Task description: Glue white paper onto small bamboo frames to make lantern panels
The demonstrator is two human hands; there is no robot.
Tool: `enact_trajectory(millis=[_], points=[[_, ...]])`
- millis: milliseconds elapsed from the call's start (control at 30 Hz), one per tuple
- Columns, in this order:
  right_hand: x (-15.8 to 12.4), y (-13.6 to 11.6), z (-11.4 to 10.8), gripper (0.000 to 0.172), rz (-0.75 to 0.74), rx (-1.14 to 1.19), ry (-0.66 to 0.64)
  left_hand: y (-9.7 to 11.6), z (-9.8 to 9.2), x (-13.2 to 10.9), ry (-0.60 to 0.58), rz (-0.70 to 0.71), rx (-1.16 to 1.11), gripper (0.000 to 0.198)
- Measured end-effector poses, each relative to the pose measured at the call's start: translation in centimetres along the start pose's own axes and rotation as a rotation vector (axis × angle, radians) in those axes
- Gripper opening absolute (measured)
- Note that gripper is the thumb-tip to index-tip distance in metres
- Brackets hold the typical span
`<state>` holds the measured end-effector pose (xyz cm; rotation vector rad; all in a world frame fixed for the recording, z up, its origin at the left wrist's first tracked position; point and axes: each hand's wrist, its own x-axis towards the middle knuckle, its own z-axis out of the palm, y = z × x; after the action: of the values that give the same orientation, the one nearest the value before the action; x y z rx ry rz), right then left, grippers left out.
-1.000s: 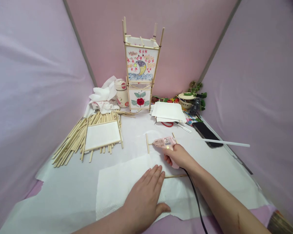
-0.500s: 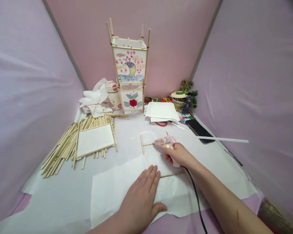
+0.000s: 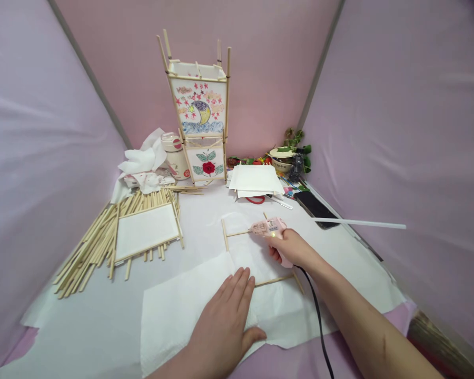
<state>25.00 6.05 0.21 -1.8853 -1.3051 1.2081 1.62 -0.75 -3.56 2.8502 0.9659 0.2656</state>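
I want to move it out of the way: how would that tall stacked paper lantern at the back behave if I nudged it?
The lantern would probably tip easily: it stands tall and narrow, one box on a smaller lantern. It looks light, being thin sticks and paper, so a slight push may shift it. The paper panels seem fragile and could tear or dent.

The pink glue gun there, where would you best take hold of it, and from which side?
By its handle, from the near side, as the right hand does: the glue gun has its nozzle pointing left at the stick frame, and its cord trails toward the person.
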Motion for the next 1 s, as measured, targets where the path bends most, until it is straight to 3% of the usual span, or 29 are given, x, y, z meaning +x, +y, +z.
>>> enact_trajectory(millis=[300, 800, 1000], points=[[-0.8, -0.4, -0.7, 0.030, 0.037, -0.021, 0.013, -0.1, 0.3, 0.0, 0.045, 0.016, 0.050, 0.088], [0.1, 1.8, -2.6, 0.024, 0.048, 0.056, 0.055, -0.3, 0.7, 0.0, 0.076, 0.032, 0.060, 0.091], [-0.2, 1.5, -2.8, 0.026, 0.040, 0.007, 0.078, -0.4, 0.8, 0.0, 0.092, 0.039, 0.068, 0.091]])
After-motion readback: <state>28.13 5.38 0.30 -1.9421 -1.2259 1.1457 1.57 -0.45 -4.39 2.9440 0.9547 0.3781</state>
